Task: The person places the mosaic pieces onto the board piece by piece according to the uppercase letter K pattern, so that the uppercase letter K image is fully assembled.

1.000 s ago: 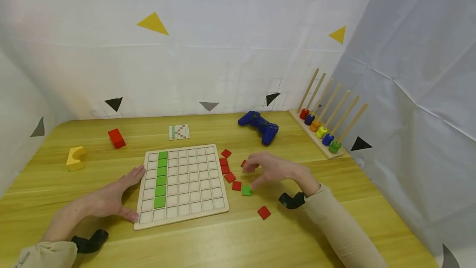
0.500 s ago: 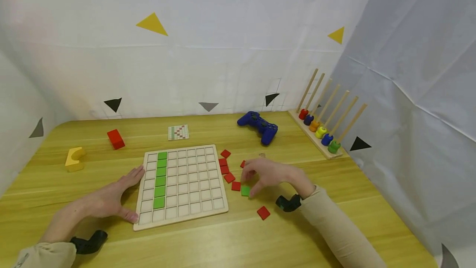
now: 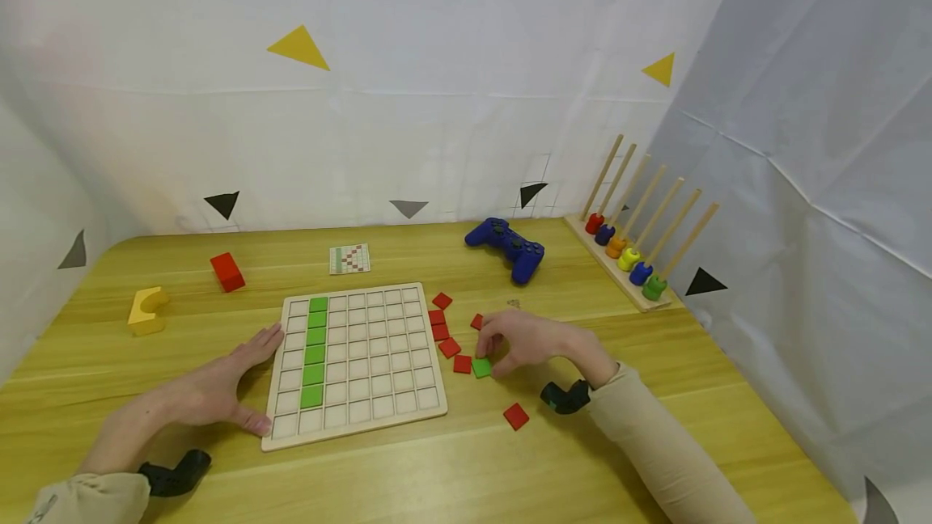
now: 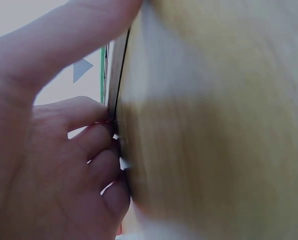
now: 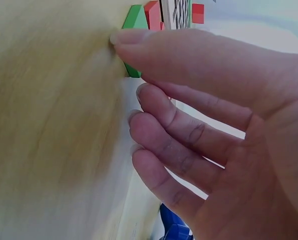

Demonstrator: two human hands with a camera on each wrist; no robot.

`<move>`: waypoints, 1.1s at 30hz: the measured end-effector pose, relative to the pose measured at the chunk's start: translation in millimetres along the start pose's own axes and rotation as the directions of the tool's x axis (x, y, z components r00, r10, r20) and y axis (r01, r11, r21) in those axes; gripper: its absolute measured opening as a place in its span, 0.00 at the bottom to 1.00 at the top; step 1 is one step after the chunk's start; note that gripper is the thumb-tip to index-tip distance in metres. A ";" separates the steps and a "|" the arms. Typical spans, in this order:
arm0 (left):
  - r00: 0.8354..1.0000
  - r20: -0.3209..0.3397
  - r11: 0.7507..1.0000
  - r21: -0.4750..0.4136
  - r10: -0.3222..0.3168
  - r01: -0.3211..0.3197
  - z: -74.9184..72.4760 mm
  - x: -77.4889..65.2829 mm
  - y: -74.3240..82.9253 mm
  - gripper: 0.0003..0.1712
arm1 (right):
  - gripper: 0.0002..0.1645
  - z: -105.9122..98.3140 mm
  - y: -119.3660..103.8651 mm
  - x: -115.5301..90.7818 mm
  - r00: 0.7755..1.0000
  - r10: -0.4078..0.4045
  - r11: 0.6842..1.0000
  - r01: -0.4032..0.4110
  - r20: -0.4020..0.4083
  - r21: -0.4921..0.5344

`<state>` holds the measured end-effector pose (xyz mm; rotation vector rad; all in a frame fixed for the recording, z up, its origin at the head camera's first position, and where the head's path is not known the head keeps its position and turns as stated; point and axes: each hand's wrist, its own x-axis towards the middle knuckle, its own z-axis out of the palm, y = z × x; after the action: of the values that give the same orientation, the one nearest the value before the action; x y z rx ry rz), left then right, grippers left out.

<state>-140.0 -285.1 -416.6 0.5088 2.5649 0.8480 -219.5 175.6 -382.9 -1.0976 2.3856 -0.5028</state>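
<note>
My left hand (image 3: 207,390) lies along the left edge of a pale wooden grid board (image 3: 382,364), its thumb and straight fingertips touching the rim. A column of green square tiles (image 3: 315,354) fills part of the board's second column. Right of the board, my right hand (image 3: 531,340) pinches a loose green tile (image 3: 480,368) at table level between thumb and index finger. The right wrist view shows the thumb across this green tile (image 5: 134,20), with the index finger mostly hidden behind. Several red tiles (image 3: 449,347) lie between board and right hand; another red tile (image 3: 516,416) lies nearer.
Behind the board lies a small pattern card (image 3: 349,259). A blue game controller (image 3: 506,247) sits at the back, left of a peg rack (image 3: 619,261) with coloured rings. At the left are a red block (image 3: 228,272) and a yellow arch block (image 3: 148,311).
My right hand's thumb and index finger have closed in on the loose green tile, which has turned slightly. The left hand and board have stayed in place.
</note>
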 end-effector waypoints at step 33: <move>1.000 0.000 1.000 -0.018 0.013 -0.013 -0.3 -0.4 -1.5 0.76 | 0.11 -0.5 11.3 3.1 0.997 -0.066 0.996 0.064 -0.042 -0.066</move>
<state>-140.1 -286.5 -417.2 0.5209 2.5548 0.8744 -228.5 180.2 -389.0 -1.2077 2.4264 -0.4795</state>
